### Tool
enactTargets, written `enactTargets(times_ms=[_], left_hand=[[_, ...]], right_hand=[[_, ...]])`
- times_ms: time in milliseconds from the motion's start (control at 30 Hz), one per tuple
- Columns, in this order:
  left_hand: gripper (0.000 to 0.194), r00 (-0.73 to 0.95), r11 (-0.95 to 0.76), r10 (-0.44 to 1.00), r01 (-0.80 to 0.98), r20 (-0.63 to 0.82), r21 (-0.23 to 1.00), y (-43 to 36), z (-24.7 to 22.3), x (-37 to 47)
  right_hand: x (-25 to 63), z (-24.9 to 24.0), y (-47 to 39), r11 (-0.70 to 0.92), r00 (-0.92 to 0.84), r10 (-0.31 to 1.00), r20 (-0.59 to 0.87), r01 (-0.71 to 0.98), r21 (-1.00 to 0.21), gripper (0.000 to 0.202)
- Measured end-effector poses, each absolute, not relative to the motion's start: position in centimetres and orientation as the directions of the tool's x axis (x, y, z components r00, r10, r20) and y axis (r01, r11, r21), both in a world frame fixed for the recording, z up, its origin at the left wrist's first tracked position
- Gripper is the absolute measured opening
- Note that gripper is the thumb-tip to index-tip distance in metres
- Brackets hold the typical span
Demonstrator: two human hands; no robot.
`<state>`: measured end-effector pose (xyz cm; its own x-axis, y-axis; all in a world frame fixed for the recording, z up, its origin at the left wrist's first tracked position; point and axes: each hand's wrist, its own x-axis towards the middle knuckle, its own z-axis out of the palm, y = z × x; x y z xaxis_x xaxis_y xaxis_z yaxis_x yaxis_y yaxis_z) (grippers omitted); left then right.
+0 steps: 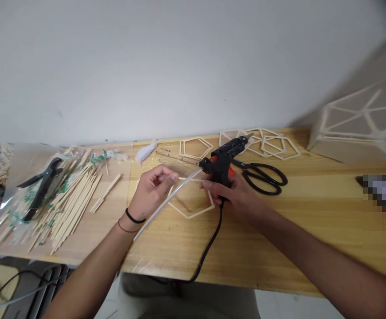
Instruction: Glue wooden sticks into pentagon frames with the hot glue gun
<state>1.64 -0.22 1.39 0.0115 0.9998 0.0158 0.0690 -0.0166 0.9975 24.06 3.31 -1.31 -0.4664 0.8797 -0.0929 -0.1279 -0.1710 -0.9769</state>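
In the head view my right hand (235, 195) is wrapped round the handle of a black hot glue gun (228, 155), whose nozzle points up and to the right. A long clear glue stick (166, 204) runs out of its back, down past my left wrist. My left hand (153, 188) pinches the upper left part of a thin wooden stick frame (201, 212) with several straight sides. The frame's upper right corner is close to my right fingers; whether they touch it I cannot tell. Black-handled scissors (264, 177) lie just right of the gun.
Loose wooden sticks (76, 208) and black cutters (44, 186) lie at the left. Several finished stick frames (279, 146) and a ruler (176, 157) are near the wall. A large panelled stick structure (362, 124) stands back right. The gun's cord (209, 248) hangs over the front edge.
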Motion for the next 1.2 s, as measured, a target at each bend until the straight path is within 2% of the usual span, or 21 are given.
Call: enactTargets(times_ms=[233, 367, 533, 700, 1033, 1200], left_hand=[[0.050, -0.008, -0.015, 1.000, 0.064, 0.015, 0.998, -0.1, 1.4, 1.7], [0.040, 0.030, -0.035, 0.999, 0.039, 0.034, 0.999, -0.3, 1.5, 1.5], [0.024, 0.082, -0.006, 0.997, -0.090, 0.014, 0.996, -0.5, 1.6, 1.3], [0.021, 0.107, 0.030, 0.994, -0.167, -0.012, 0.986, -0.7, 1.9, 1.5], [0.022, -0.028, 0.002, 1.000, -0.069, -0.004, 0.998, -0.2, 1.1, 1.6], [0.017, -0.121, -0.049, 0.991, 0.069, 0.057, 0.996, 0.0, 0.9, 1.5]], right_hand=[[24.1, -1.3, 3.4, -0.186, -0.442, 0.891, -0.105, -0.145, -0.972, 0.031], [24.0, -1.2, 3.4, -0.190, -0.449, 0.888, -0.105, -0.150, -0.970, 0.032], [24.1, -1.0, 3.3, -0.180, -0.444, 0.891, -0.100, -0.141, -0.974, 0.032], [24.2, -1.1, 3.4, -0.177, -0.445, 0.891, -0.093, -0.151, -0.973, 0.029], [24.0, -1.5, 3.7, -0.085, -0.408, 0.911, -0.055, -0.055, -0.995, 0.040], [24.4, -1.9, 3.6, 0.011, -0.256, 0.966, -0.023, 0.131, -0.991, 0.043]])
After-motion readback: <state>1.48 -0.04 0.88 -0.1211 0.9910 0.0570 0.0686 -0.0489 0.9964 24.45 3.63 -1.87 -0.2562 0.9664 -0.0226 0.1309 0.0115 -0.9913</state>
